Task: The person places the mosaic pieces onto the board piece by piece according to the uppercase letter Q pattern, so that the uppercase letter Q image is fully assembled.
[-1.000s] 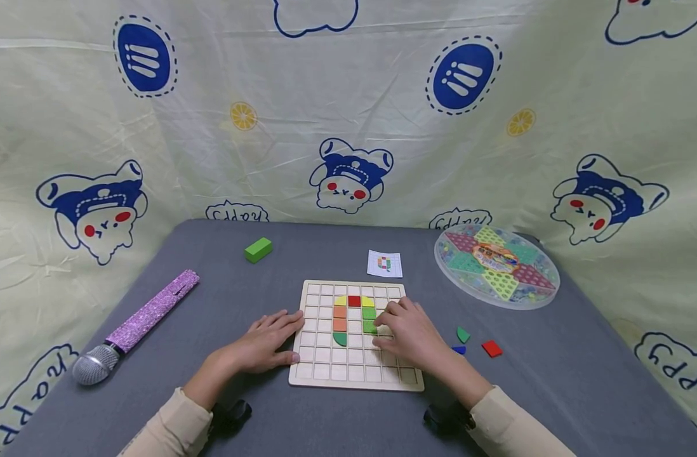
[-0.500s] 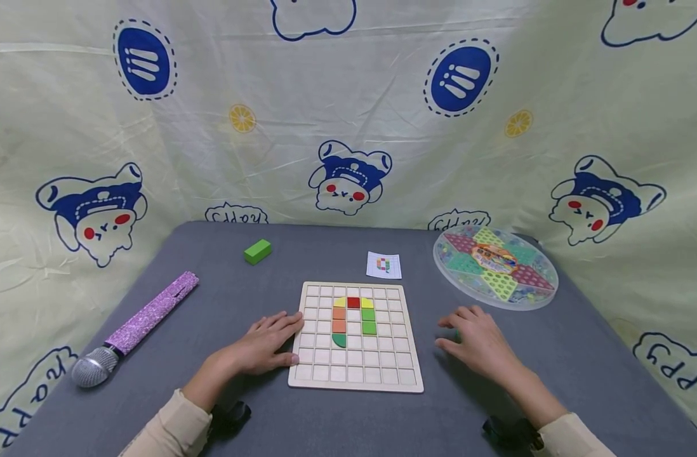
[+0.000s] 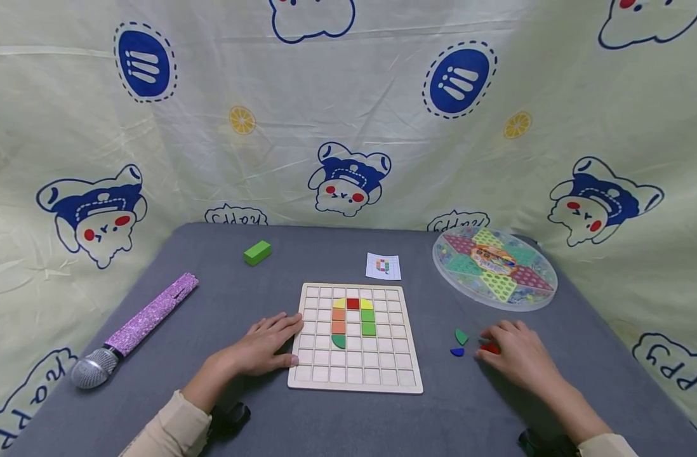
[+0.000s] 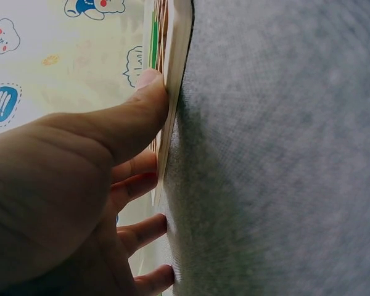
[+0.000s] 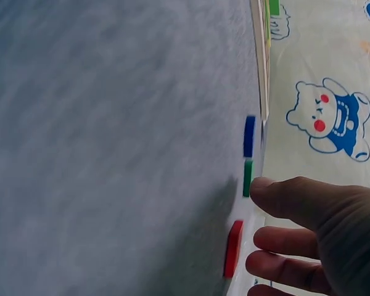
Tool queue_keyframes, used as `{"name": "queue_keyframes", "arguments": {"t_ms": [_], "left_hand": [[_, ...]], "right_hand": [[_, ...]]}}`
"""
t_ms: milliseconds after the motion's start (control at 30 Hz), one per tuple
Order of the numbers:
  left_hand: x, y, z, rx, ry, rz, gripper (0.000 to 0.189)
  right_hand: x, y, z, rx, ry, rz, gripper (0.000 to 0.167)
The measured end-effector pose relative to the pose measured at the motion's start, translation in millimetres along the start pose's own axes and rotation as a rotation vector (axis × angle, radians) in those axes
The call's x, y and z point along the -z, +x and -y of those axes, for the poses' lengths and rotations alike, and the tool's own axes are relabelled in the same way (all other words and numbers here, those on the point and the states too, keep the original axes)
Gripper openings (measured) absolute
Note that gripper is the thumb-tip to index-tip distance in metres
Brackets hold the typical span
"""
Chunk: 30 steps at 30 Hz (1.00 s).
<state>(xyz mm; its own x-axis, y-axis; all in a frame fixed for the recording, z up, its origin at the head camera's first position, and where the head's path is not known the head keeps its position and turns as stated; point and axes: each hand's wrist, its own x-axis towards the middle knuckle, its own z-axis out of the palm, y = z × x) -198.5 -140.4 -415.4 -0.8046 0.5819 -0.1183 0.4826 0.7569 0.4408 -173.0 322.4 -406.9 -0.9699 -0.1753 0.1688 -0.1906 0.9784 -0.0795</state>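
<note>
Right hand (image 3: 520, 355): your fingers are spread over the red tile (image 3: 489, 348), on the cloth to the right of the grid board (image 3: 354, 376). In the wrist view the fingertips sit just off the tile, thumb apart; no grasp made. Left hand (image 3: 265, 346): your fingers lie straight along the board's left edge, thumb at the rim, clenching nothing, seemingly steadying it.

Between your right hand and the board, nearer the hand: a green quarter piece (image 3: 461, 337) and a blue piece (image 3: 457, 352), both loose.

On the board, an arch: yellow corner pieces, a red square (image 3: 353, 304) between them, two orange squares down the left, two green squares down the right, a dark green corner (image 3: 339, 341) low left. Lower side unfilled.

Beyond the board's far edge: the pattern card (image 3: 383, 266), too small to read. Far right, a round box; far left, a green block (image 3: 258, 253); left, a microphone.

Step, by my reading: picking up the red tile. Next calls for a thumb-and-finger pinch on its edges, a low lift, then a square set-down in a cell.
</note>
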Motion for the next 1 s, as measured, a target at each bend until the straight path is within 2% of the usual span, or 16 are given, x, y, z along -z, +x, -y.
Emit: {"name": "queue_keyframes", "arguments": {"t_ms": [400, 1000], "left_hand": [[-0.4, -0.5, 1.2, 0.001, -0.005, 0.003, 0.069], [-1.2, 0.3, 1.8, 0.004, -0.003, -0.002, 0.070]], "right_hand": [[-2.0, -2.8, -15.9, -0.089, -0.014, 0.087, 0.034], [-1.2, -7.8, -24.5, -0.078, -0.004, 0.065, 0.025]]}}
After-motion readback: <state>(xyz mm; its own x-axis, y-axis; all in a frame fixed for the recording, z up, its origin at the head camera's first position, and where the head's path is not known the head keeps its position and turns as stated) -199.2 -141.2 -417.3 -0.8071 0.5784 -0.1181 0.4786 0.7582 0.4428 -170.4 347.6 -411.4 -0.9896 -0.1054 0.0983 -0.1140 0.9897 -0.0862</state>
